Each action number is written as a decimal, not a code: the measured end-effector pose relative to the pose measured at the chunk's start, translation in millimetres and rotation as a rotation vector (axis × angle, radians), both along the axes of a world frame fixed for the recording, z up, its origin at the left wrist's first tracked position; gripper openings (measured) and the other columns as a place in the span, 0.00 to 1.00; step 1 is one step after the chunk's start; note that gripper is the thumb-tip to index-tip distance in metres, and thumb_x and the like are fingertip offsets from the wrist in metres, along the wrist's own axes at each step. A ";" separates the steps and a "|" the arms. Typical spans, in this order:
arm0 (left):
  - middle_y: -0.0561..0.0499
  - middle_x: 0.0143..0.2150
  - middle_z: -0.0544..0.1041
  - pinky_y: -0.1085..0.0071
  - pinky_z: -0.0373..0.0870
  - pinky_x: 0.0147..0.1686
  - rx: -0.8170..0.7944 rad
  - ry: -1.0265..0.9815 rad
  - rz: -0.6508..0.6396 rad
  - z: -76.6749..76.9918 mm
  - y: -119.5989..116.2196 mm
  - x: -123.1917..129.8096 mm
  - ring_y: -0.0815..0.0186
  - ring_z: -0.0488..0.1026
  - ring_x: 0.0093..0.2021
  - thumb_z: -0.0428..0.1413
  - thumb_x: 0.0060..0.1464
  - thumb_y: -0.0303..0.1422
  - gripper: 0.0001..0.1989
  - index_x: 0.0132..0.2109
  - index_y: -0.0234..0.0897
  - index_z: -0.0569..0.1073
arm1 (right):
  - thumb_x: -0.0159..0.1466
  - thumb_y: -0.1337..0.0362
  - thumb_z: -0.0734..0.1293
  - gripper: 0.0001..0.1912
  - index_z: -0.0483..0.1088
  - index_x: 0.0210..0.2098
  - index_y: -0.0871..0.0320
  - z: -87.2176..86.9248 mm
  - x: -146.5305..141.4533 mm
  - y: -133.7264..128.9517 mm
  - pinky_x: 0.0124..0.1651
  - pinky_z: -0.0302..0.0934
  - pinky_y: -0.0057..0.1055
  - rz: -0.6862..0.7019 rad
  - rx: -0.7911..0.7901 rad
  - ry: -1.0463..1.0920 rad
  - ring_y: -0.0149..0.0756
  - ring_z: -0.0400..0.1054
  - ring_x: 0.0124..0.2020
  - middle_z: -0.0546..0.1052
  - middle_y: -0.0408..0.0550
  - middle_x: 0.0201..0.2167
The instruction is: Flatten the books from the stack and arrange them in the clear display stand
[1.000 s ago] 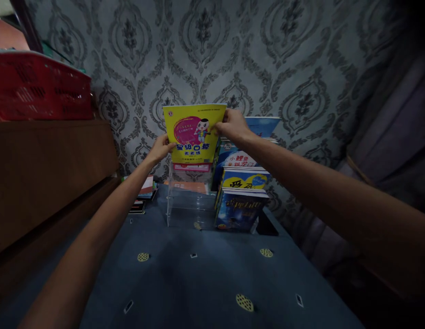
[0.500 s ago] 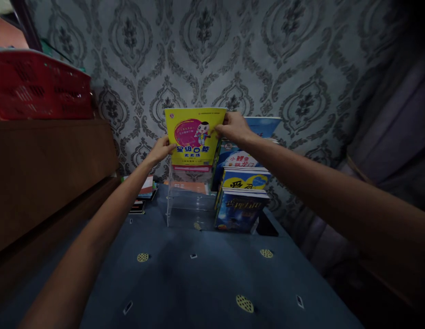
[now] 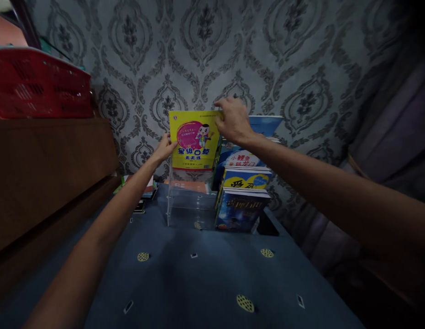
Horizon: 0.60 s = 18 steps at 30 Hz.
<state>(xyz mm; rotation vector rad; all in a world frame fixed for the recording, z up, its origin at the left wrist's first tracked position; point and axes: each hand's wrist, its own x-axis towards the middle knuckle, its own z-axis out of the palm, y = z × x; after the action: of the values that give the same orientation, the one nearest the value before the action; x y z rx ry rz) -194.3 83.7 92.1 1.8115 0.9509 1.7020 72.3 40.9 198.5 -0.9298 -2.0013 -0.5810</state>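
Observation:
A yellow workbook [image 3: 193, 146] with a pink oval and a cartoon child stands upright in the back, top tier of a clear acrylic rack [image 3: 169, 205]. My left hand [image 3: 165, 148] pinches its left edge, thumb in front and fingers behind. At the upper right corner is my right hand [image 3: 233, 119], its thumb and index finger apart around the corner; whether it touches the cover is hard to tell. Beside the workbook, the rack's right half holds several books in steps, among them a blue picture book [image 3: 243, 155], a yellow-and-blue book [image 3: 246, 179] and a dark blue book [image 3: 241, 210].
Blue patterned cloth [image 3: 195, 283] covers the surface under the rack. More books [image 3: 149, 187] lie in a pile behind my left forearm. A red plastic basket [image 3: 41, 84] sits on the brown wooden cabinet [image 3: 51, 178] at left. Patterned wallpaper is behind, a curtain at right.
My right hand has loosened from the workbook's corner, its index finger lifting above the top edge. The workbook now sits slightly lower and more upright, covering the pink strip beneath it.

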 end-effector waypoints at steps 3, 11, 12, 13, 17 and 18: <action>0.46 0.42 0.80 0.62 0.74 0.45 -0.110 -0.056 -0.057 -2.3 -3.0 6.4 0.58 0.78 0.43 0.64 0.53 0.41 0.21 0.49 0.38 0.68 | 0.67 0.62 0.58 0.18 0.69 0.54 0.58 -3.9 -0.8 0.1 0.58 0.56 0.61 -0.023 -0.005 -0.042 0.63 0.62 0.58 0.73 0.63 0.55; 0.47 0.41 0.82 0.67 0.75 0.39 -0.132 -0.090 -0.152 -6.6 -7.5 11.5 0.57 0.79 0.42 0.64 0.49 0.46 0.23 0.48 0.37 0.73 | 0.67 0.63 0.55 0.20 0.73 0.51 0.59 8.4 2.7 5.5 0.60 0.55 0.55 -0.074 0.016 -0.124 0.56 0.66 0.57 0.77 0.61 0.52; 0.47 0.41 0.82 0.67 0.75 0.39 -0.129 -0.091 -0.154 -7.1 -7.9 11.2 0.57 0.79 0.42 0.64 0.49 0.46 0.23 0.48 0.37 0.73 | 0.68 0.62 0.55 0.20 0.74 0.51 0.59 12.6 2.6 7.7 0.60 0.55 0.55 -0.072 0.014 -0.153 0.56 0.67 0.57 0.78 0.60 0.51; 0.47 0.42 0.83 0.67 0.75 0.39 -0.129 -0.091 -0.155 -7.5 -8.3 10.9 0.57 0.79 0.42 0.64 0.50 0.46 0.23 0.48 0.38 0.74 | 0.68 0.61 0.56 0.20 0.74 0.52 0.59 17.1 2.4 9.9 0.59 0.57 0.54 -0.069 0.000 -0.186 0.56 0.68 0.56 0.79 0.60 0.51; 0.47 0.43 0.83 0.66 0.75 0.40 -0.134 -0.087 -0.153 -7.8 -10.1 10.0 0.58 0.79 0.43 0.64 0.51 0.46 0.22 0.48 0.38 0.74 | 0.68 0.56 0.59 0.21 0.74 0.52 0.59 34.1 2.0 13.7 0.47 0.63 0.45 -0.093 -0.152 -0.301 0.54 0.73 0.47 0.81 0.59 0.46; 0.47 0.43 0.82 0.66 0.76 0.40 -0.135 -0.085 -0.153 -7.7 -10.4 10.0 0.58 0.79 0.43 0.64 0.51 0.46 0.22 0.48 0.38 0.74 | 0.68 0.56 0.59 0.20 0.75 0.49 0.60 37.3 2.2 13.0 0.44 0.63 0.41 -0.094 -0.190 -0.329 0.52 0.73 0.43 0.81 0.58 0.43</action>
<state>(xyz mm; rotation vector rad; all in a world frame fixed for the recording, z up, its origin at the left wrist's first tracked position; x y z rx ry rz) -184.3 73.3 84.4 1.6665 0.8470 1.5699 74.4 53.8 235.8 -1.1049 -2.3480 -0.6369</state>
